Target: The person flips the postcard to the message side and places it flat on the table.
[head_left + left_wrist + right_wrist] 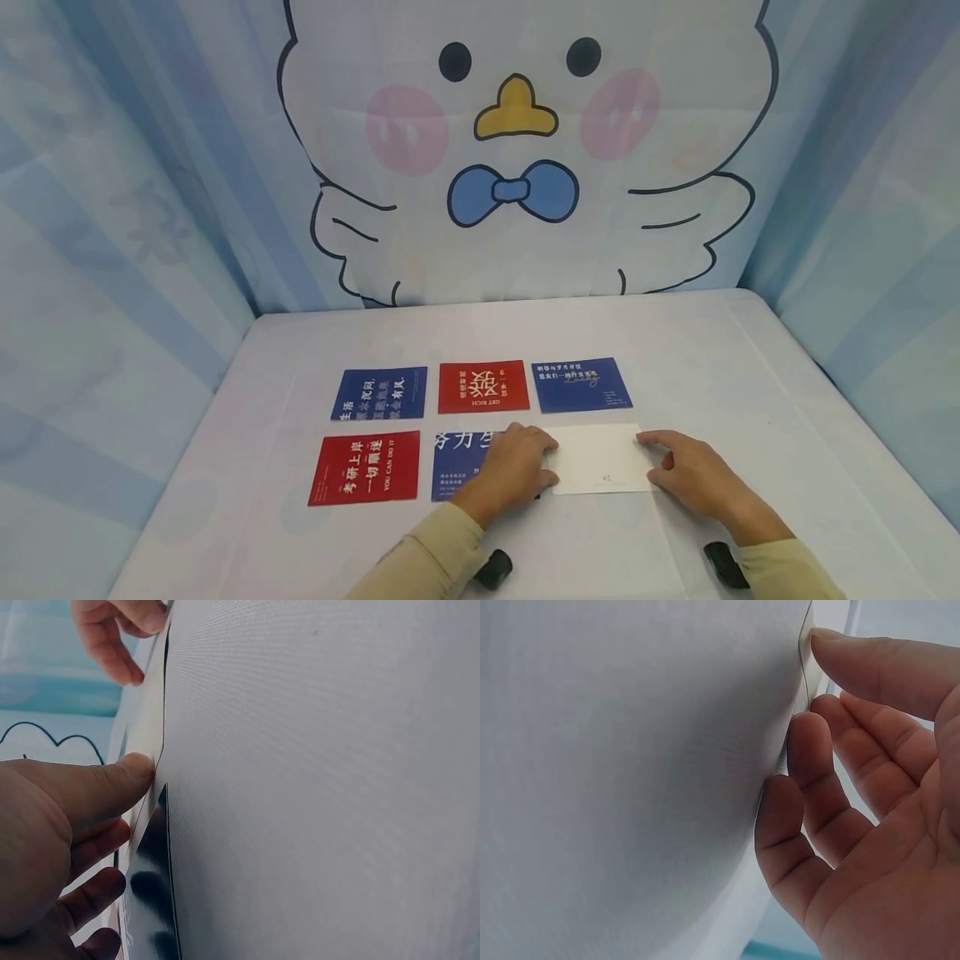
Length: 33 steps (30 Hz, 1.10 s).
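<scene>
A white card [600,460] lies at the right end of the near row, with a small faint mark near its lower edge. My left hand [513,467] touches its left edge, thumb and index finger set apart. At the opposite edge, my right hand [693,479] touches the card with thumb and index finger, also apart. Under my left hand lies a blue card [459,467] with white lettering, partly hidden. The left wrist view shows my left thumb [124,776] on the card's edge. In the right wrist view, the right thumb [877,667] meets the card's edge while other fingers rest on the cloth.
A red card [363,468] lies at the near row's left end. Behind are a blue card [380,393], a red card [483,387] and another blue card [582,385]. White cloth [225,500] covers the table. A curtain with a cartoon bird [517,250] hangs behind.
</scene>
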Motion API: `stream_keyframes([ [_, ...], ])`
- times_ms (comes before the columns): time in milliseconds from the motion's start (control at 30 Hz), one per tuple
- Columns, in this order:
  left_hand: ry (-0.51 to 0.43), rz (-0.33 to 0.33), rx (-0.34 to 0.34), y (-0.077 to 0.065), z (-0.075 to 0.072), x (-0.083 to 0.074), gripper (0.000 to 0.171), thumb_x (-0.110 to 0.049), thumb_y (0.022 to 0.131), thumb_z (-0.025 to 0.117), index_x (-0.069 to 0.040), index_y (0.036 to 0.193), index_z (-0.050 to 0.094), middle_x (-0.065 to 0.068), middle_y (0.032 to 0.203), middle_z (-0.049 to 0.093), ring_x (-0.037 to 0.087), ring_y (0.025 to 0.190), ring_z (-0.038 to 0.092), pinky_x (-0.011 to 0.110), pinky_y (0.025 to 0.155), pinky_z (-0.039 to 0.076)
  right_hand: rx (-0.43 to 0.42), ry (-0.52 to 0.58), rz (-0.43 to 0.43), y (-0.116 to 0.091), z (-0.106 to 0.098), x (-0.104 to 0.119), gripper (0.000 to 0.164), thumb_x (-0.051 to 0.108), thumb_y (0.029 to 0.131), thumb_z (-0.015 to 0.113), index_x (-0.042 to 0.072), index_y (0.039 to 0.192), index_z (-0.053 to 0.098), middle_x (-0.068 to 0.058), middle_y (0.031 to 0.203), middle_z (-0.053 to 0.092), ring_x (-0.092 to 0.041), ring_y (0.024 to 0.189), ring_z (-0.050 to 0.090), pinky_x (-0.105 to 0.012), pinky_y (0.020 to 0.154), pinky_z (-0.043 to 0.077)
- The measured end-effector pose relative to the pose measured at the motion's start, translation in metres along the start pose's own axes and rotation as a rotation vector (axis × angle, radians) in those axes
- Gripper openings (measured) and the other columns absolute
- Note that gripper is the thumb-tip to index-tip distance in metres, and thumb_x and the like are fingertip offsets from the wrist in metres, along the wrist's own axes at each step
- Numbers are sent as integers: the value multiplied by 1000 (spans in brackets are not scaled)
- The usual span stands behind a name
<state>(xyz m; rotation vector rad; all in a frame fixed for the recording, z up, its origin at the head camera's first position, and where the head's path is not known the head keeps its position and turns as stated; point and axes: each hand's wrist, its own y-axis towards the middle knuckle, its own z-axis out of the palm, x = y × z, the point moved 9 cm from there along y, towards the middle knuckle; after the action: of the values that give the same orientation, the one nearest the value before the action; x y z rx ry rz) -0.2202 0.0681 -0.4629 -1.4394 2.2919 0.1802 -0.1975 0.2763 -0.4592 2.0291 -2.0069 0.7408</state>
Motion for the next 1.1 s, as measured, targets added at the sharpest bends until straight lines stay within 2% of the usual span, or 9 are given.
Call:
stream_keyframes([
  [433,14,12,-17,-1,0,-3,44,-28,85,82,-17,126,70,-4,123,67,17,109,55,37,98,44,2,9,-9,-1,-1,-3,50,6,86,71,-2,134,59,-4,81,52,-20,71,49,-35,62,41],
  [1100,-48,7,-21,-2,0,-2,44,-25,85,82,-13,126,69,-2,124,67,19,114,55,41,104,42,7,11,-13,0,0,-3,50,5,85,70,-2,133,59,-4,79,51,-19,69,48,-35,62,40],
])
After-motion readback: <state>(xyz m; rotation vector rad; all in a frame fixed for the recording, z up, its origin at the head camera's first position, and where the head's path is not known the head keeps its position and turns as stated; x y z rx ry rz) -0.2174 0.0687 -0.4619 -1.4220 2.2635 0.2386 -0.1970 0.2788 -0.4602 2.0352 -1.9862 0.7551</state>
